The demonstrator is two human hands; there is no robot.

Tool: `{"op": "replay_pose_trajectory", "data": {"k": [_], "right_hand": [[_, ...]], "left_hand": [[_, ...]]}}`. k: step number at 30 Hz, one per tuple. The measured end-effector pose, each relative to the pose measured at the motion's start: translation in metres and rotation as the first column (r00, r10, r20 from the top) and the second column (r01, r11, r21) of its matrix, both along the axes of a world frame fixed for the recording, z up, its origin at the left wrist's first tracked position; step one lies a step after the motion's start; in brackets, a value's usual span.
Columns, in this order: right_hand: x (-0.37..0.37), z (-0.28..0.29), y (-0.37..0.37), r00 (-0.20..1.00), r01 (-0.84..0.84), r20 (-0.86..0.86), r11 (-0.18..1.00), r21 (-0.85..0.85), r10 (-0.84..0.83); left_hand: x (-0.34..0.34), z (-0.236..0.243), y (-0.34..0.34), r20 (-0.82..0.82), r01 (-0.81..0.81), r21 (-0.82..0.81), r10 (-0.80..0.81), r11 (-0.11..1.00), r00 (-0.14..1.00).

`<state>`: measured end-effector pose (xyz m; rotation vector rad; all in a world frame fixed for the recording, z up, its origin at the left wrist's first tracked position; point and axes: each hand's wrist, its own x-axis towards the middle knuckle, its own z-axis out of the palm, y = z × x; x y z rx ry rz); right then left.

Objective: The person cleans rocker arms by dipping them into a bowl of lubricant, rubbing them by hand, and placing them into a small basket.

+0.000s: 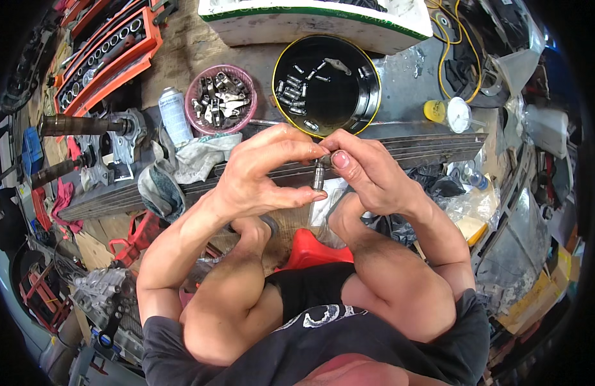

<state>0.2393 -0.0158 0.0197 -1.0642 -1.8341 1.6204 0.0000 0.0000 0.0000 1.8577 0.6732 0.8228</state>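
While the left hand [259, 172] holds the metal cylinder [319, 176] end to end, its long axis runs toward the body. The right hand [374, 172] narrowly pinches its far end.

Pan [339, 106]: black, smooth, glossy, wet look inside; metal or plastic, can't tell. Cylinders [292, 91] in it: bare metal, polished, bright highlights. Pin [319, 177], just this side of the pan: metal, smooth, shiny. Left of pan: basket [190, 106], pink plastic, semi-clear; parts [220, 103] in it, bare metal, glossy. Left of basket, can [175, 117]: satin sheen. Rag [207, 150], near-left of pan: cloth, matt, rumpled. Beyond pan: box [310, 33], white foam look, matt. Near side: strips [413, 149], dull, ribbed; farther, stool [313, 248], red plastic, smooth, glossy.
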Motion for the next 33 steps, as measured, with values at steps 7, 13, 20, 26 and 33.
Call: {"op": "replay_pose_trajectory", "data": {"k": [7,13,20,26,33], "right_hand": [[0.008,-0.017,0.008,0.999,0.022,-0.020,0.983,-0.184,-0.026],[0.016,-0.040,0.026,0.954,-0.028,0.293,0.994,-0.107,0.059],[0.043,-0.147,0.089,0.743,-0.036,0.594,0.868,0.495,-0.308],[0.032,-0.167,0.128,0.648,-0.044,0.672,0.862,0.504,-0.360],[0.031,-0.195,0.134,0.600,-0.148,0.673,0.767,0.624,-0.432]], "left_hand": [[0.000,-0.020,0.000,-0.071,-0.014,-0.048,0.010,0.999,0.997],[-0.013,-0.034,-0.002,-0.223,-0.120,-0.226,0.068,0.967,0.972],[-0.024,-0.041,0.002,-0.271,-0.310,-0.158,0.260,0.938,0.927],[-0.026,-0.043,0.002,-0.344,-0.317,-0.141,0.254,0.938,0.904],[-0.035,-0.053,0.003,-0.428,-0.400,-0.036,0.348,0.916,0.834]]}}
